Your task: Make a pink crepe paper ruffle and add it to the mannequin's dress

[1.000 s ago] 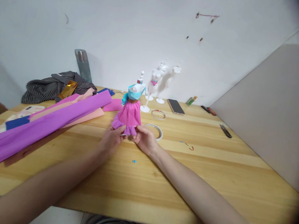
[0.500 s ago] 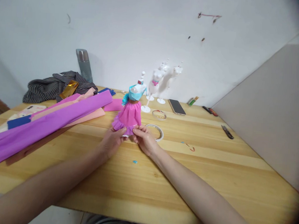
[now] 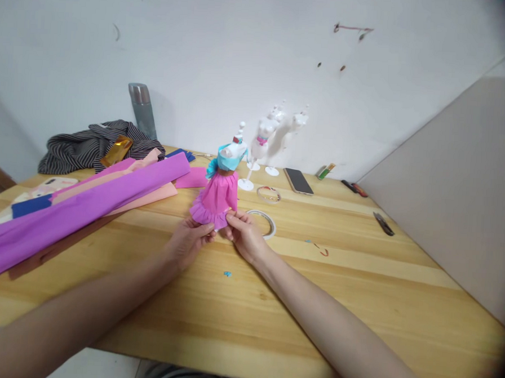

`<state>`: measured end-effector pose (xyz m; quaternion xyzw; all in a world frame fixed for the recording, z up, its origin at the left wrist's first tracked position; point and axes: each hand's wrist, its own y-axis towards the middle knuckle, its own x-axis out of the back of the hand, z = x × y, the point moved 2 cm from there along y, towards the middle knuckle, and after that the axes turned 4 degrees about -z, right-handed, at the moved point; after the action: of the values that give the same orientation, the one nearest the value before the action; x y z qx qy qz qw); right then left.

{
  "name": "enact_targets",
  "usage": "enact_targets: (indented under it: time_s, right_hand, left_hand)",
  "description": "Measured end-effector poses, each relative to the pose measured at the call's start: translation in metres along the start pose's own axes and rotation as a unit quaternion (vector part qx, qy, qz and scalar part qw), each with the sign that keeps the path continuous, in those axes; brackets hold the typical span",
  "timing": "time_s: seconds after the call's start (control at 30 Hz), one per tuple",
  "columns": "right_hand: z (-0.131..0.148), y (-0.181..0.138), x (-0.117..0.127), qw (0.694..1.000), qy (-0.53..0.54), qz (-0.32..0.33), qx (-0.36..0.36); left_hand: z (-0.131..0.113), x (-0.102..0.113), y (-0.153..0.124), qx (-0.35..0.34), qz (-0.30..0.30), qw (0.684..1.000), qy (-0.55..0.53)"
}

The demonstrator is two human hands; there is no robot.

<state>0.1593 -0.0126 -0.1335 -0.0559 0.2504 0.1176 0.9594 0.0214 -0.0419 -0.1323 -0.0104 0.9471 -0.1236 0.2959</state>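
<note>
A small white dress form (image 3: 236,150) stands upright in front of me, slightly left of the middle. It wears a blue paper top (image 3: 228,159) and a pink paper skirt (image 3: 222,190) with a purple ruffle (image 3: 206,216) along the hem. My left hand (image 3: 191,239) pinches the lower edge of the ruffle between thumb and fingers. At the hem's right side, my right hand (image 3: 245,231) is closed on the skirt edge as well. The form's base is hidden behind the hem and hands. Right behind my right hand lies a roll of white tape (image 3: 268,226).
Purple crepe paper (image 3: 108,190) and other sheets are piled at left, beside striped cloth (image 3: 77,149) and a flask (image 3: 142,110). Several bare white dress forms (image 3: 261,144) stand behind. A phone (image 3: 298,181), a green-labelled item (image 3: 326,171) and a cutter (image 3: 384,223) lie to the right.
My left hand has shifted slightly down along the hem, and more of the purple ruffle shows spread out. My right hand has barely moved.
</note>
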Motion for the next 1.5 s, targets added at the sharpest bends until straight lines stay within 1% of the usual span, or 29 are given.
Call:
enact_targets:
  time_s: [0.67,0.83,0.93,1.1,1.27,1.5]
  right_hand:
    - [0.0008,-0.0019,-0.0013,1.000,0.022,0.003,0.003]
    - [0.0006,0.0007,0.0005,1.000,0.015,0.000,-0.001]
    - [0.0004,0.0004,0.0010,1.000,0.000,0.000,-0.004]
    - [-0.0010,-0.0051,0.0000,0.999,-0.054,0.006,0.006]
    - [-0.0016,-0.0080,-0.0007,0.994,-0.106,-0.012,0.033]
    - [-0.0035,-0.0073,-0.0007,0.989,-0.140,-0.023,0.037]
  left_hand:
    - [-0.0021,-0.0036,0.0013,-0.012,-0.011,1.000,0.013]
    - [-0.0030,-0.0032,0.0008,-0.012,0.000,1.000,0.017]
    - [-0.0035,-0.0027,-0.0005,-0.004,0.017,1.000,0.024]
    - [-0.0029,-0.0038,-0.0015,0.008,0.066,0.997,0.041]
    - [-0.0009,-0.0038,0.0001,0.009,0.045,0.998,0.041]
    - [0.0005,-0.0049,0.0018,0.002,0.032,0.999,0.036]
